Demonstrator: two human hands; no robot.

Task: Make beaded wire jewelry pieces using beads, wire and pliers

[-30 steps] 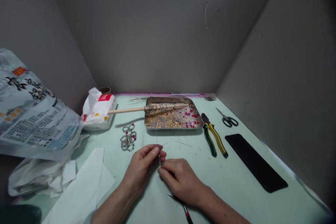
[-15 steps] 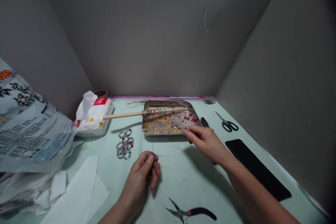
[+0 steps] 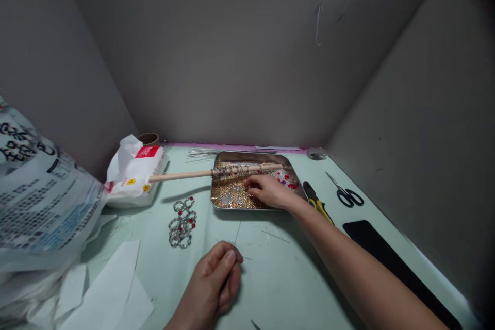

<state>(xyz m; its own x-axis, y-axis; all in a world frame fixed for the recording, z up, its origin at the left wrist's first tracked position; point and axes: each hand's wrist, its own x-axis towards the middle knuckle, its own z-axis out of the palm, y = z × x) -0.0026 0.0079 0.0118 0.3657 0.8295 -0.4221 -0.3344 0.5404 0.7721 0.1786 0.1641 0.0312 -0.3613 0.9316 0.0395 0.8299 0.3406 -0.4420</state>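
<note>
My left hand (image 3: 217,279) is closed in a pinch low over the table, thumb against the forefinger. Thin wire ends stick out at its fingertips. My right hand (image 3: 268,191) reaches into a metal tray (image 3: 253,209), its fingers curled down at the gold beads (image 3: 234,193); whatever they hold is hidden. Red, purple and clear beads (image 3: 288,179) fill the tray's right side. Across the tray lies a wooden stick (image 3: 181,175) with beaded wire (image 3: 228,170) wound round it. Left of my left hand rests a beaded piece of linked rings with red beads (image 3: 182,223).
Yellow-and-black pliers (image 3: 320,208), scissors (image 3: 345,193) and a black strip (image 3: 398,268) lie at right. Another tool's tip (image 3: 255,325) shows at the bottom edge. A tissue pack (image 3: 133,172), a plastic bag (image 3: 46,206) and white paper (image 3: 108,289) occupy the left. Grey walls enclose the table.
My right hand has moved from the tray's front right edge into the gold beads. My left hand stays pinched. The view has shifted, and the black-handled pliers have mostly left it at the bottom.
</note>
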